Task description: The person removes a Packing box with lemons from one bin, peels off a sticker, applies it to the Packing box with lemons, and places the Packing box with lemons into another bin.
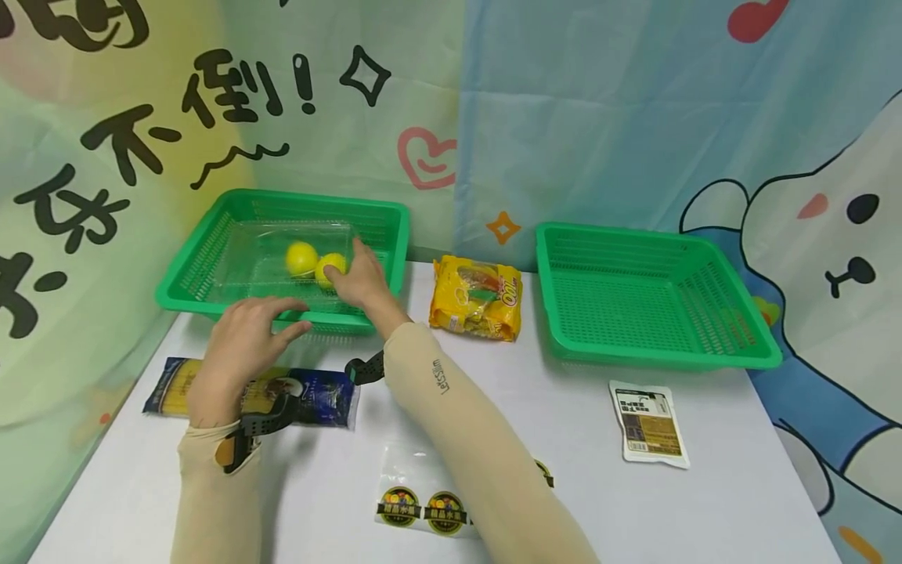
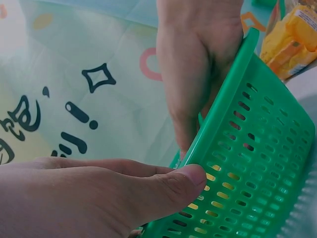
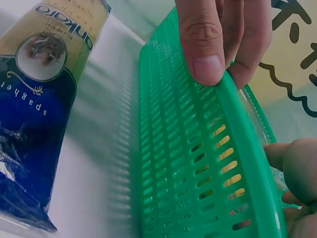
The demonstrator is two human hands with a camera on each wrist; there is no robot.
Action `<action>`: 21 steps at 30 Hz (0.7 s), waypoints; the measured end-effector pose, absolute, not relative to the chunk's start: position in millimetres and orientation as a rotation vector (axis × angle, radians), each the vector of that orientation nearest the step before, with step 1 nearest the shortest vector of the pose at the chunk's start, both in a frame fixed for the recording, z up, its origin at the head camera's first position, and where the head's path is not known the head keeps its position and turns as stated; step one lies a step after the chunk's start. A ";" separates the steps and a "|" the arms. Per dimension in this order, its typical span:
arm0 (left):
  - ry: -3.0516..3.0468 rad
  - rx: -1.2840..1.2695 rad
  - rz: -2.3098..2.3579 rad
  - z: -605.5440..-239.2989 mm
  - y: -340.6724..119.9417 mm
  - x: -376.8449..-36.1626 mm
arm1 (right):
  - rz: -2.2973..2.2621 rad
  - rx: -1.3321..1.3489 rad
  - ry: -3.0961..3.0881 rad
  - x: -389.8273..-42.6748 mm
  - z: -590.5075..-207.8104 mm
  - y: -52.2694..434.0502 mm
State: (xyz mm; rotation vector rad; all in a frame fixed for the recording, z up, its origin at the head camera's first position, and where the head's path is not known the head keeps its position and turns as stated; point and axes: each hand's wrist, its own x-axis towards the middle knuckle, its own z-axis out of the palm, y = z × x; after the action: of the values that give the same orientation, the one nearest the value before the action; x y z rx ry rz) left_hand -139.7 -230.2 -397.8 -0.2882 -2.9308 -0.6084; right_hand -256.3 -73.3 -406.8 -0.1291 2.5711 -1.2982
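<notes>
A clear plastic box [image 1: 254,247] with two yellow balls [image 1: 301,257] lies inside the left green basket [image 1: 282,205]. My right hand [image 1: 366,283] reaches over the basket's front rim and holds the box at its right end, the thumb beside one ball and the fingers at the edge. My left hand [image 1: 243,345] grips the basket's front rim. In the left wrist view its thumb [image 2: 190,177] lies against the outside, while the other fingers pass behind the rim and are partly hidden. The right wrist view shows this same grip near the top.
A blue and yellow spaghetti pack [image 1: 317,395] lies under my left wrist. Between the baskets stands a yellow snack bag [image 1: 475,298]. A second green basket [image 1: 613,301] is at the right, with a white and brown pouch [image 1: 648,423] before it. A sticker sheet [image 1: 416,466] lies partly under my right sleeve.
</notes>
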 end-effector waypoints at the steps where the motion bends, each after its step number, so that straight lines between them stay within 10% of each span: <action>1: -2.933 -0.285 -0.611 -397.9 -230.4 -139.6 | -1.314 -0.124 2.563 -256.2 -407.3 -74.1; 21: -2.933 -0.291 -0.620 -398.8 -231.0 -139.0 | -1.539 0.066 2.474 -255.7 -407.2 -76.4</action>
State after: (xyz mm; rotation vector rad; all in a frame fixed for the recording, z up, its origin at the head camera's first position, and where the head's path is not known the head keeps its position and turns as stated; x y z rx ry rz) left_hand -139.0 -231.0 -398.8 -0.2908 -2.9330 -0.6199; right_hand -255.7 -76.4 -407.2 0.0656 2.4737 -1.5394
